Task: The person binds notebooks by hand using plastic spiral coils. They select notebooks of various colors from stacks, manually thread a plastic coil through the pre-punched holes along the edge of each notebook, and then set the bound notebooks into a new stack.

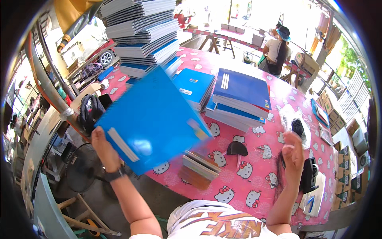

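Observation:
My left hand [104,146] grips a large blue spiral notebook [155,119] by its lower left corner and holds it tilted above the table. A dark band is round my left wrist. My right hand [293,155] is raised over the right side of the table, fingers loosely bent and apart, with nothing seen in them. Behind the held notebook rises a tall stack of spiral notebooks [147,34]. To its right are a lower pile with a blue cover [193,84] and another pile topped by a dark blue notebook [242,87].
The pink patterned table [254,175] carries a small block of thin boards or booklets [201,167], a black rounded object [237,148] and a plastic bag [294,119]. A black device [309,179] lies near my right forearm. A fan [81,169] stands left; another person [274,51] sits behind.

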A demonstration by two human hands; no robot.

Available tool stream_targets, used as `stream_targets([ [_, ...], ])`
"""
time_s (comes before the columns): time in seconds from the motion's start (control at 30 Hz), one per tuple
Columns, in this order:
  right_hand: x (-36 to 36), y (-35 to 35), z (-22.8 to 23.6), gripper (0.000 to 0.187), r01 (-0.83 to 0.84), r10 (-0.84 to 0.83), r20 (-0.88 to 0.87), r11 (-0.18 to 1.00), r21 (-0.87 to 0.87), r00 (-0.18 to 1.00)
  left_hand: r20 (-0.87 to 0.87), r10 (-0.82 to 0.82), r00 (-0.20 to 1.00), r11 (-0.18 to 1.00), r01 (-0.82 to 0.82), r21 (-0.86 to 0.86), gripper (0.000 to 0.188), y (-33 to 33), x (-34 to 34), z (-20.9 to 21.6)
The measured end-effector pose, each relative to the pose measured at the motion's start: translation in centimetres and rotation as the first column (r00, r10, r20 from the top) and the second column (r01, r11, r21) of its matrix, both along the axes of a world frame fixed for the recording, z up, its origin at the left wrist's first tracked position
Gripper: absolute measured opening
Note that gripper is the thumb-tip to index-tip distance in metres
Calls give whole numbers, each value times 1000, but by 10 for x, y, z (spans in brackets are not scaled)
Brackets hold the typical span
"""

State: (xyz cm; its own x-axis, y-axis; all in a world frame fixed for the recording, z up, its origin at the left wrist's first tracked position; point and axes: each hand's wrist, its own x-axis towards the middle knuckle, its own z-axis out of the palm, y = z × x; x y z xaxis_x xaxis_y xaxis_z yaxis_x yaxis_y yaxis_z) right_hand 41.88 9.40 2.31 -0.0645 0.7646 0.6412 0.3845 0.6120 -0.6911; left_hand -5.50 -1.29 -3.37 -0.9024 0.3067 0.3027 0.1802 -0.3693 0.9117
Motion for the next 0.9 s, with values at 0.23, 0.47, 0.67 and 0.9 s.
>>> stream_targets([
  [0.23,-4,9,-80,33,-176,301,305,910,-375,904,-503,313,806,273,-584,-765,38,-21,-133,-113],
  [0.47,-12,14,-93,28,-166,335,317,873,-459,887,-888,-131,442,603,-675,-425,53,13,-45,-93],
  [0.67,-62,47,-71,19,-294,391,344,907,-303,854,-777,-426,462,412,-666,-622,46,56,25,-115],
  [0.9,-88,183,-36,19,-63,-140,474,920,387,869,-741,-460,489,413,-621,-666,51,65,38,-110],
])
